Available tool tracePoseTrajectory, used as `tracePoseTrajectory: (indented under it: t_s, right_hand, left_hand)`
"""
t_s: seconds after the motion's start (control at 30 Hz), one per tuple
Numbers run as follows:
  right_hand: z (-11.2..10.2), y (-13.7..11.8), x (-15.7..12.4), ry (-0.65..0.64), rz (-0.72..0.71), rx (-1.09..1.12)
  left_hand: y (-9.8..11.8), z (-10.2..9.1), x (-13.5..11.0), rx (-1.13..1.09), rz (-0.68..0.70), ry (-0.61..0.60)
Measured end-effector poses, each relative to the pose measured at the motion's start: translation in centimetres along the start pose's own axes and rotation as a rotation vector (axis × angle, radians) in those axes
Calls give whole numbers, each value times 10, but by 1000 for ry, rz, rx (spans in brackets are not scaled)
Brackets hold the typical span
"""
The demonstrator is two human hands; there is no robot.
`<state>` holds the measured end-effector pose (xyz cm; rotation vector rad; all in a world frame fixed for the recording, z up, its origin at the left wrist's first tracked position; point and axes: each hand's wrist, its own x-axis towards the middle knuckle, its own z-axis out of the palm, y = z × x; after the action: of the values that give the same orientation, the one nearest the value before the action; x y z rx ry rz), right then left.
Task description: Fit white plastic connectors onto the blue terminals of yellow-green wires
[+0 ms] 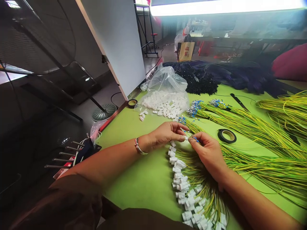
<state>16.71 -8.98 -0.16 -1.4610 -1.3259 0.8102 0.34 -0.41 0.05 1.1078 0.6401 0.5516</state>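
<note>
Between the fingertips of my left hand (pixel 168 132) is a small white connector housing (pixel 186 138). My right hand (pixel 208 150) is closed in a pinch on a wire with a blue terminal (pixel 196 139), held close beside the housing. Whether the wire's tip is inside the housing I cannot tell. Below my hands, a curved row of white connectors (pixel 181 185) lies on the green table (pixel 134 179), with yellow-green wires running from them. Just beyond my fingers is a bundle of yellow-green wires with blue terminals (pixel 182 120).
A clear plastic bag (pixel 168 81) of loose white housings stands behind my left hand. Black tape (pixel 227 136) lies to the right, another tape roll (pixel 132 103) near the left edge. Wire bundles (pixel 259 127) spread rightward; dark wires with black connectors (pixel 201 81) lie at the back.
</note>
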Motion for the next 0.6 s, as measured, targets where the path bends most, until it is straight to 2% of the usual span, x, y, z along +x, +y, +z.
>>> tracePoseTrajectory:
  t_s: [0.07, 0.13, 0.23, 0.3, 0.33, 0.37, 0.4, 0.47, 0.5, 0.53, 0.57, 0.6]
  right_hand:
    - [-5, -4, 2, 18, 11, 40]
    - [-10, -6, 5, 91, 33, 111]
    - [-15, -5, 9, 186, 78, 254]
    - [-15, -2, 8, 146, 121, 332]
    - [-14, 0, 7, 110, 145, 358]
    - [-13, 2, 6, 78, 168, 380]
    - [-11, 4, 5, 53, 185, 396]
    - [-8, 7, 3, 27, 200, 420]
    - [-7, 8, 2, 17, 200, 427]
    - [-6, 9, 2, 9, 201, 430]
    - [-5, 10, 2, 0, 203, 425]
    - [-5, 10, 1, -7, 208, 413]
  left_hand:
    - [1, -3, 0, 128, 41, -58]
    - [3, -3, -3, 345, 51, -173]
    - [15, 2, -12, 678, -13, -487]
    - [30, 2, -18, 825, -43, -667]
    - [40, 0, -21, 908, -38, -666]
    - [50, -6, -23, 1024, -15, -573]
    - [60, -14, -24, 1165, 17, -363]
    - [77, -36, -24, 1481, 27, 255]
    - [82, -49, -22, 1597, -35, 488]
    - [86, -62, -21, 1656, -132, 589]
    - [87, -73, -18, 1665, -224, 599]
    - [86, -83, -16, 1655, -248, 590]
